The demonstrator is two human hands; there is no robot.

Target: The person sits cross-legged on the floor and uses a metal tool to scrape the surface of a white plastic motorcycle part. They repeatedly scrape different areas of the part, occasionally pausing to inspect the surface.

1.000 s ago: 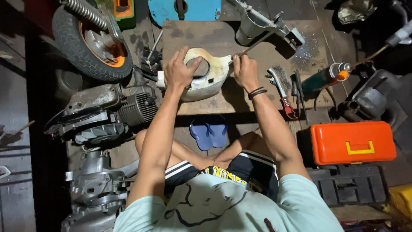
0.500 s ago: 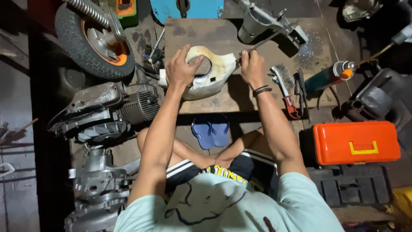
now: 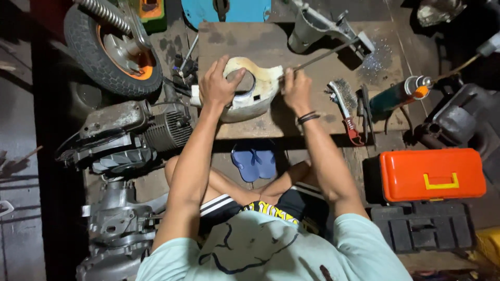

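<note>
A cream, rounded scooter body part (image 3: pixel 256 93) with a round hole lies on a low wooden board (image 3: pixel 245 39). My left hand (image 3: pixel 220 83) grips its left side, the thumb hooked at the hole's rim. My right hand (image 3: pixel 296 89) is closed around a thin metal rod (image 3: pixel 328 54), like a file, whose near end rests at the part's right edge. The rod slants up and to the right across the board.
A wire brush with a red handle (image 3: pixel 345 106) and hand tools lie right of my hand. An orange toolbox (image 3: pixel 431 174) sits at the right, a scooter wheel (image 3: pixel 107 49) and engine (image 3: pixel 130 138) at the left. Blue sandals (image 3: pixel 254 161) lie under the board.
My right hand has drawn the rod back toward me along the part's right edge. My left hand has kept its hold on the part.
</note>
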